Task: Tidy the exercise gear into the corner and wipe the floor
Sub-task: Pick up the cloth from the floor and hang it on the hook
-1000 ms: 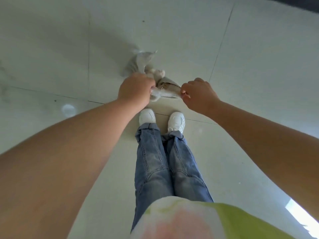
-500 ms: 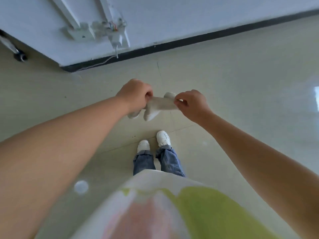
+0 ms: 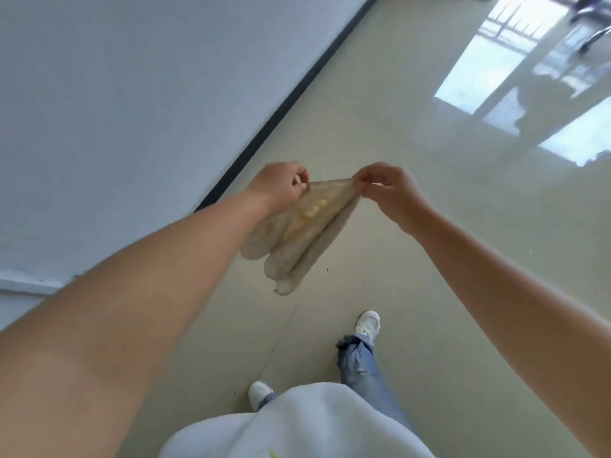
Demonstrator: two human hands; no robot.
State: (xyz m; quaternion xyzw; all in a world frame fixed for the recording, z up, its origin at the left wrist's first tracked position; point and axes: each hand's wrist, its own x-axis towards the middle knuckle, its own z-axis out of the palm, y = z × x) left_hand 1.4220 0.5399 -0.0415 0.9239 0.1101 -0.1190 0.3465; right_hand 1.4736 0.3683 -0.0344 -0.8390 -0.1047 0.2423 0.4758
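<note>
A beige, stained cleaning cloth (image 3: 299, 236) hangs in the air in front of me, folded into several drooping layers. My left hand (image 3: 281, 185) pinches its top left corner. My right hand (image 3: 385, 186) pinches the top right corner, so the upper edge is stretched taut between both hands. The cloth's lower end dangles well above the pale tiled floor (image 3: 413, 259). No exercise gear is in view.
A white wall (image 3: 132, 110) with a black baseboard (image 3: 281, 104) runs diagonally on the left. My feet in white shoes (image 3: 367, 323) stand below the cloth. A bright window reflection (image 3: 515, 77) and a chair base (image 3: 591, 24) lie far right.
The cloth went from a bunched wad between my fists to a spread, hanging sheet held by its corners. My view swung so the wall now lies on the left, and my feet have stepped apart.
</note>
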